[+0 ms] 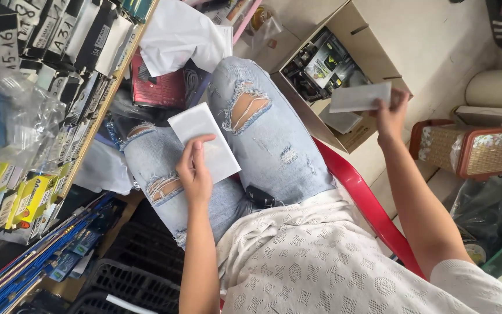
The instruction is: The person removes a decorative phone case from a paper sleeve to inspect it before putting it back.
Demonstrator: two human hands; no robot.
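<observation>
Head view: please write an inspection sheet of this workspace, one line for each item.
Surface: the lap in torn light-blue jeans, on a red chair.
Job's things: two flat white packets; one rests on the thigh, the other is above an open cardboard box.
Clutter: shelf of labelled packets, white paper, small black object on the lap.
Grippers: left hand holds the lap packet; right hand grips the raised packet.
Cables: nothing seen.
Surroundings: wicker-sided stool, black crates.
</observation>
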